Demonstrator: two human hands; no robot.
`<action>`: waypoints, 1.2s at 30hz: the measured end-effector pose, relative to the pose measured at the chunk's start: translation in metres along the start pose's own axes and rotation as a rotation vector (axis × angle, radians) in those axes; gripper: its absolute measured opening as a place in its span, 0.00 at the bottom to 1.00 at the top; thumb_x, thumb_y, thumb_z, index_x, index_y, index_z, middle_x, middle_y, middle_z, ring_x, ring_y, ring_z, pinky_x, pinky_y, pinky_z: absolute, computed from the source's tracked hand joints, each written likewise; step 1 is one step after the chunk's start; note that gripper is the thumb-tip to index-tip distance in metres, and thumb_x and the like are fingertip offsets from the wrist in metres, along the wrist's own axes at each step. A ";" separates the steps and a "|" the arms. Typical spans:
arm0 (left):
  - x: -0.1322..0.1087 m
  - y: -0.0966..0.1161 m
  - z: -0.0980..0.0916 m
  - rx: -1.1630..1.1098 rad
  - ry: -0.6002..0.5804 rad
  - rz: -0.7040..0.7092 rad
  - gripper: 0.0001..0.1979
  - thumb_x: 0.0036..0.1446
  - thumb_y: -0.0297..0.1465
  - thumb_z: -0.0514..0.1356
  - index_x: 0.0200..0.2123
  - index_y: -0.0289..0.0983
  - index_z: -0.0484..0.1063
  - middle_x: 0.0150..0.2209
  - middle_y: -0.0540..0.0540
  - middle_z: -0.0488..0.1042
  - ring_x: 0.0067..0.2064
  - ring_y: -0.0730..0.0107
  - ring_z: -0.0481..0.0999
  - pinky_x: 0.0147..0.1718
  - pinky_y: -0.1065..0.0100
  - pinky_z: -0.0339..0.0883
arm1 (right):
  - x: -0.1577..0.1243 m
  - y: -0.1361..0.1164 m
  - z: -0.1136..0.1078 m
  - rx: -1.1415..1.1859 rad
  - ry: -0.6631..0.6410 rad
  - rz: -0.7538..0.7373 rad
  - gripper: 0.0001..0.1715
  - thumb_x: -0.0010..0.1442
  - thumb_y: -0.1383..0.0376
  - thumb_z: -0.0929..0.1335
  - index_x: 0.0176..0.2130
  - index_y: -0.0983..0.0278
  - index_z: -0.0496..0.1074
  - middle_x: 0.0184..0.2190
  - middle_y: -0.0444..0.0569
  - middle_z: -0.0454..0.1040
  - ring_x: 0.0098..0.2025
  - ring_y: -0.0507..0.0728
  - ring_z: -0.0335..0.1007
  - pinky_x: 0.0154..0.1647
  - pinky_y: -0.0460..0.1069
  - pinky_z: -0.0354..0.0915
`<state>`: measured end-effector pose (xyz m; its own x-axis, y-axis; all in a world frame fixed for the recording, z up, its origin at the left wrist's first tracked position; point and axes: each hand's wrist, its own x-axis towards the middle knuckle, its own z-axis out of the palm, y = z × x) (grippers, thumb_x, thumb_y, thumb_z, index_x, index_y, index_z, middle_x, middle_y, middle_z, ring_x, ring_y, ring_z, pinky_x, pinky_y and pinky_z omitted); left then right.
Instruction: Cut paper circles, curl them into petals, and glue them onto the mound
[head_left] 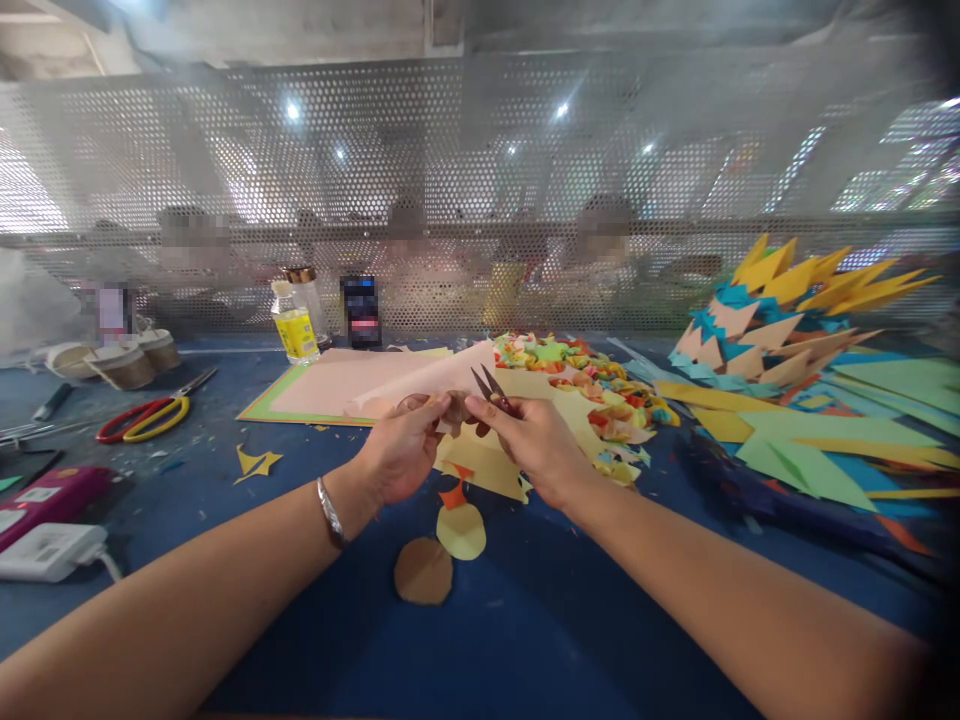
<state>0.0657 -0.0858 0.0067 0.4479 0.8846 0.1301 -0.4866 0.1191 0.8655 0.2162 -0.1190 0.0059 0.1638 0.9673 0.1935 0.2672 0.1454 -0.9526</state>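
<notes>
Over the middle of the blue desk [540,640], the left hand [397,450] appears to pinch the curled near edge of a pale pink paper sheet [431,378], its fingertips partly obscured. The right hand [536,445] grasps small dark-bladed scissors [496,388], parted points slanting up and left toward the desk's far edge. The sheet's curl lies just left of them, nearer the left hand
</notes>
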 end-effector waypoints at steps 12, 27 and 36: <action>0.000 0.004 0.005 -0.027 0.062 0.027 0.13 0.59 0.23 0.55 0.25 0.31 0.76 0.27 0.47 0.72 0.30 0.76 0.68 0.34 0.73 0.61 | -0.002 -0.001 0.011 0.483 -0.054 0.214 0.25 0.45 0.49 0.75 0.22 0.62 0.62 0.11 0.33 0.48 0.14 0.44 0.37 0.15 0.46 0.34; -0.007 -0.005 0.010 0.154 0.087 0.122 0.08 0.51 0.34 0.65 0.27 0.35 0.76 0.29 0.47 0.76 0.36 0.70 0.73 0.42 0.67 0.64 | -0.004 -0.004 0.014 0.572 0.002 0.180 0.24 0.38 0.55 0.78 0.26 0.65 0.65 0.18 0.36 0.61 0.15 0.43 0.43 0.15 0.45 0.36; -0.003 0.001 0.002 0.169 0.250 -0.016 0.09 0.43 0.32 0.70 0.27 0.32 0.77 0.29 0.45 0.76 0.30 0.75 0.71 0.30 0.71 0.59 | -0.006 0.000 0.010 0.398 0.031 0.125 0.25 0.48 0.48 0.73 0.24 0.64 0.65 0.16 0.35 0.52 0.17 0.44 0.41 0.17 0.46 0.37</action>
<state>0.0653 -0.0893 0.0076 0.2460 0.9692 0.0104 -0.3398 0.0761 0.9374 0.2054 -0.1224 0.0023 0.2022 0.9767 0.0721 -0.1436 0.1024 -0.9843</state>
